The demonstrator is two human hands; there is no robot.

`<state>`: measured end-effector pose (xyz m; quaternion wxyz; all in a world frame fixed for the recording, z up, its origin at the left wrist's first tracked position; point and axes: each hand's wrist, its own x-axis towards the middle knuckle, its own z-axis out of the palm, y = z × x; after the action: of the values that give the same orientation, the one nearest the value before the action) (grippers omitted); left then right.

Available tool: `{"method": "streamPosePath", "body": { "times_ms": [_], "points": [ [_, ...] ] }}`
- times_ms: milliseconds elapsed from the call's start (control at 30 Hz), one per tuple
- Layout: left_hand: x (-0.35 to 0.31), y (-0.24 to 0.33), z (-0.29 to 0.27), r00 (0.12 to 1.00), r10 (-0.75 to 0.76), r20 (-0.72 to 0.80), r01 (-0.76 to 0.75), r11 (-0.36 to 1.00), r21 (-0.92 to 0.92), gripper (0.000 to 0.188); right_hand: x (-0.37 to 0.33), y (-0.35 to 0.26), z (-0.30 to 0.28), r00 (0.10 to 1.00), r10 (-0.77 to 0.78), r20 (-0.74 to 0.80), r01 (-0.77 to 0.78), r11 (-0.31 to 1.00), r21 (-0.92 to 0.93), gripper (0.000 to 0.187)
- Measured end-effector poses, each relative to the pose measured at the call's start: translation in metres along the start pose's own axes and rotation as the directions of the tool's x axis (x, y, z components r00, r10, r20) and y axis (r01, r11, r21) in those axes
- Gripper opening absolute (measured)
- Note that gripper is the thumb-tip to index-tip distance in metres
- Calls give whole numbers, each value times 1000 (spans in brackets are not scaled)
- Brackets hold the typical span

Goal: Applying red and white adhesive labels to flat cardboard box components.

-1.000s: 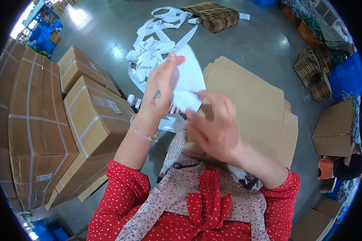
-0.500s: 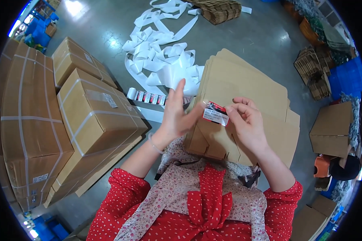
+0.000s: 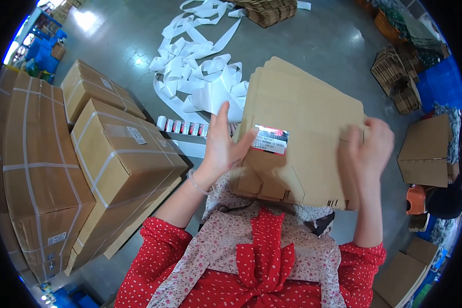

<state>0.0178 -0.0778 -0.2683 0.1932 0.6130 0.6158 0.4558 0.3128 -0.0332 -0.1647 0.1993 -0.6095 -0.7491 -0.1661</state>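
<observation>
A stack of flattened cardboard boxes [image 3: 313,108] lies in front of me, its near edge against my floral apron. On the top sheet, left of the middle, sits a silver, red and black label [image 3: 270,140] that looks flat. My left hand [image 3: 224,146] is at the stack's left edge, fingers stretched upward and apart from the thumb. Its thumb tip touches the label's left end. Over the stack's right edge is my right hand [image 3: 372,149], away from the label. Its bent fingers are smeared by motion, so their grip does not show.
Beyond my left hand, a strip of labels [image 3: 187,128] and tangled white backing tape [image 3: 205,72] lie on the grey floor. Strapped cartons [image 3: 123,143] are stacked at left. More flat cardboard [image 3: 267,11] sits at the top; an open carton [image 3: 425,156] stands at right.
The right hand has let go of the label and moved right to the stack's edge. The label now rests on the top sheet. The left hand has barely moved.
</observation>
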Motion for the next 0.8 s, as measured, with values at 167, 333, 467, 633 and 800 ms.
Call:
{"method": "streamPosePath", "body": {
  "times_ms": [167, 333, 467, 633, 800],
  "points": [
    [19, 11, 1, 990, -108, 93, 104, 993, 51, 87, -52, 132, -16, 895, 370, 250, -346, 928, -136, 33],
    [20, 8, 13, 993, -77, 91, 70, 994, 79, 88, -83, 144, -35, 743, 460, 486, -649, 318, 691, 26],
    [33, 1, 6, 983, -182, 30, 180, 982, 64, 81, -115, 196, -3, 660, 577, 481, -593, 7, 805, 26],
    [42, -13, -8, 976, -214, -40, 205, 965, -161, 58, -188, 314, 109, 60, 798, 599, -528, -484, 697, 21],
    [53, -2, -23, 983, -180, -37, 177, 981, -75, 53, -238, 344, 153, -81, 778, 623, -759, -453, 467, 38]
  ]
}}
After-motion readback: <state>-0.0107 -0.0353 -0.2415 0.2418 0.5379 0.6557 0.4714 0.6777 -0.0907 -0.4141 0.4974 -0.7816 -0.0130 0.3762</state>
